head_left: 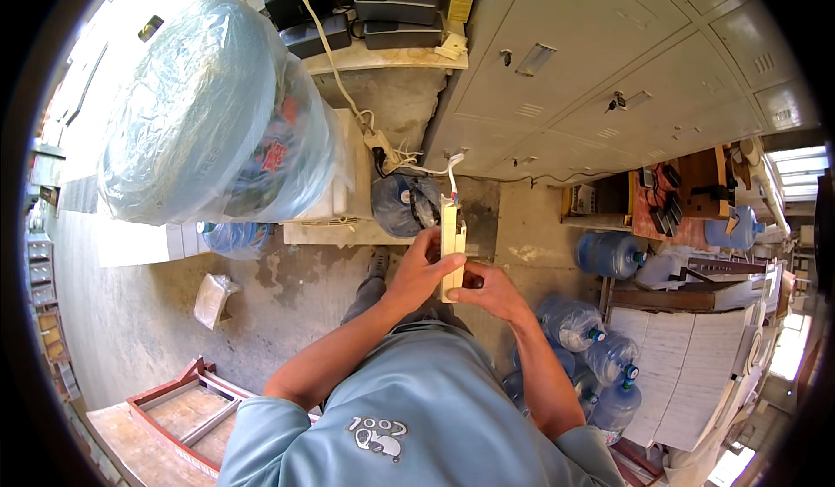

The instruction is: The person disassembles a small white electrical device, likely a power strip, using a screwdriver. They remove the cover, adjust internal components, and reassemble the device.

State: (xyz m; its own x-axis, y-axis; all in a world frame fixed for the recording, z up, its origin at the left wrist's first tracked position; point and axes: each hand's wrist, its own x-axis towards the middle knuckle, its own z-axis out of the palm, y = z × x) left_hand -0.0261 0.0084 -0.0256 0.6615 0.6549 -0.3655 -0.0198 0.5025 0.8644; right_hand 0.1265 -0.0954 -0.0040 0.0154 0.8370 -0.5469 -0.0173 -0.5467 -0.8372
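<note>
L hand (419, 274) grips slim cream power strip (449, 242) approx. mid-length; R hand (494, 294) at its lower end, thumb against it. Wht cord (451, 172) meets top end, thin col. wires (455, 197) showing. Upper R: gry metal lockers (557, 78) w/ keys (617, 102). Upper L: lg plastic-wrapped water jug (187, 113). Lower R: several blue water jugs (570, 320) bunched tog.

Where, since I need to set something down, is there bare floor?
Bare floor shows between the white wrapped package and the shoe, and between the right hand and the lying blue bottle. Crowded: lower right, with clustered bottles, and the shelf, with dark boxes.
</note>
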